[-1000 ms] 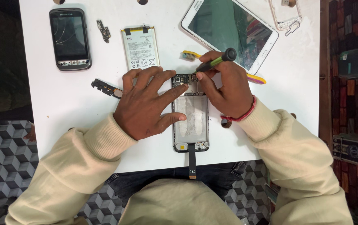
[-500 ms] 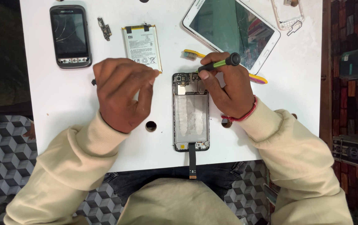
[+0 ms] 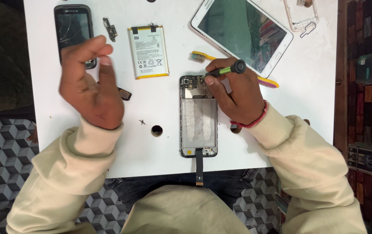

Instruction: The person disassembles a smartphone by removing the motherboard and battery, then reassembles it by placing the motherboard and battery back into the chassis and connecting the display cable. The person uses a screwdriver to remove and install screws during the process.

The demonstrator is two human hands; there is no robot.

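Note:
An opened phone frame (image 3: 198, 118) lies back-up on the white table (image 3: 160, 147), its flex cable hanging over the front edge. My right hand (image 3: 233, 93) grips a green-and-black screwdriver (image 3: 226, 69) with the tip at the frame's top right corner. My left hand (image 3: 90, 82) hovers raised above the table to the left, fingers pinched together; whether it holds a tiny part I cannot tell. A small dark part (image 3: 124, 93) lies beside it.
A phone battery (image 3: 148, 52) lies at the back centre, a dark cracked phone (image 3: 72, 30) at back left, a white tablet (image 3: 242, 30) at back right with a toothbrush (image 3: 199, 55) below it. A small circuit strip (image 3: 109, 28) and a table hole (image 3: 156, 130) are nearby.
My left hand lifted off the phone frame and moved left and up, away from it. My right hand stayed at the frame's top with the screwdriver.

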